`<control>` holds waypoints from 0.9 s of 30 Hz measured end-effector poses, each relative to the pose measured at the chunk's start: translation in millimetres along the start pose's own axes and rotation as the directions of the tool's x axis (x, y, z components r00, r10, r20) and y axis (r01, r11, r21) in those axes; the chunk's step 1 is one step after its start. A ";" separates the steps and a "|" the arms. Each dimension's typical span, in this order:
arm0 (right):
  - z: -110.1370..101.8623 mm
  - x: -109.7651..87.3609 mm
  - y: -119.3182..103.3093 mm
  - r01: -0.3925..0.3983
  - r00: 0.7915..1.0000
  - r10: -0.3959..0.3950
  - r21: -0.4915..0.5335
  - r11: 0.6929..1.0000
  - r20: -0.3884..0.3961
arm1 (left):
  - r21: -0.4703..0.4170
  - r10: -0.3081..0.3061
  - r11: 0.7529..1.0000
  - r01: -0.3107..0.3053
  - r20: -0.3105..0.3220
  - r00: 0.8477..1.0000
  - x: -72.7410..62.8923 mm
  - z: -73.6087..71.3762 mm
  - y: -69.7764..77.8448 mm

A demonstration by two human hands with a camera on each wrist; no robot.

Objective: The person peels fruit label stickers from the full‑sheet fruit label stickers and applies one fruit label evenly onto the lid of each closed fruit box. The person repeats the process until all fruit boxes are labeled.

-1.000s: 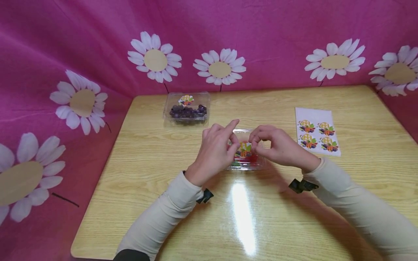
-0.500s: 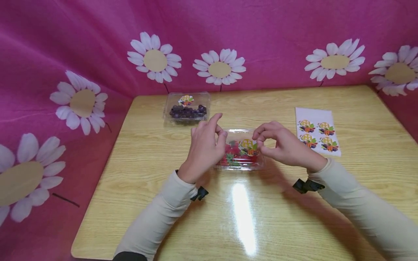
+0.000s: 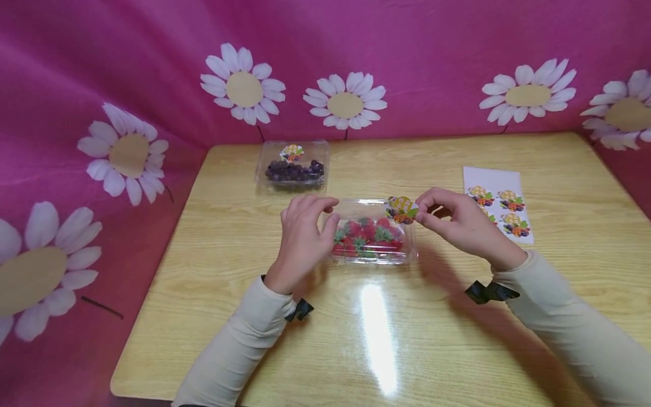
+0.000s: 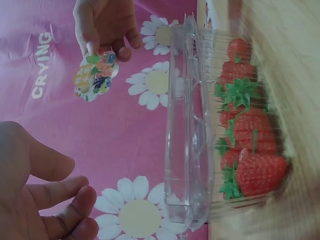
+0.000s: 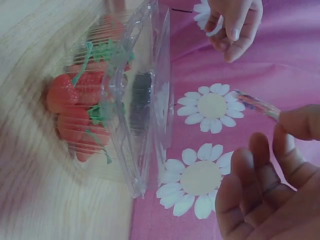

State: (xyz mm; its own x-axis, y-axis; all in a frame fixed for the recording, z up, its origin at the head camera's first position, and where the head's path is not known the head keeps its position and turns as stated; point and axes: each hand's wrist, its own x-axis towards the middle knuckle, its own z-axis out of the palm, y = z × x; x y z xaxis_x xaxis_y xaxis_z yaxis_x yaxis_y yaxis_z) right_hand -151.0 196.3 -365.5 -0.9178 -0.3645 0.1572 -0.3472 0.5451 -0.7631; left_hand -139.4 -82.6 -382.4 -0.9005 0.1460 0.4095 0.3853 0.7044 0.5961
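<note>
Between thumb and forefinger my right hand pinches a fruit-print sticker by its edge. The sticker hangs above the right back part of a clear plastic clamshell box, apart from the lid in both wrist views. Red strawberries with green leaves fill the lidded box. My left hand hovers at the box's left side, fingers loosely bent and holding nothing. In the left wrist view the sticker faces the camera; the right wrist view catches the sticker nearly edge-on.
Behind and to the left stands another clear box of dark grapes, with a similar sticker on its lid. A white sheet bearing several fruit stickers lies to the right, partly behind my right hand. A pink flowered cloth backs the wooden table.
My hands have drawn apart, the left moving left and the right moving right with the sticker. The left hand has come off the sticker's side, and the strawberries now show in full.
</note>
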 end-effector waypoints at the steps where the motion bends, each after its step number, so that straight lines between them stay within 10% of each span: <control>1: -0.7 -0.7 0.3 -0.032 0.999 0.032 0.010 0.999 0.007 | -0.010 0.002 1.000 -0.002 0.001 1.000 -0.7 0.2 -0.6; 19: 1.6 6.0 3.4 -0.101 0.995 0.101 0.039 0.994 0.013 | 0.003 -0.152 0.988 0.152 0.038 0.988 -5.5 3.3 -16.8; 27: 6.7 10.3 3.1 -0.139 0.989 0.134 0.094 0.986 0.058 | -0.043 -0.082 0.995 0.086 0.088 0.993 0.1 12.1 -4.5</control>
State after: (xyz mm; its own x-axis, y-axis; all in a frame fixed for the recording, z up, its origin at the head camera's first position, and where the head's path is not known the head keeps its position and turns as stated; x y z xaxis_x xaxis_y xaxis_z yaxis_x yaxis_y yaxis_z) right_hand -160.3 189.1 -370.5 -0.9435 -0.3309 0.0170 -0.1963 0.5168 -0.8333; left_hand -143.7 -77.3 -393.4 -0.9432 0.1484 0.2971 0.3149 0.6840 0.6580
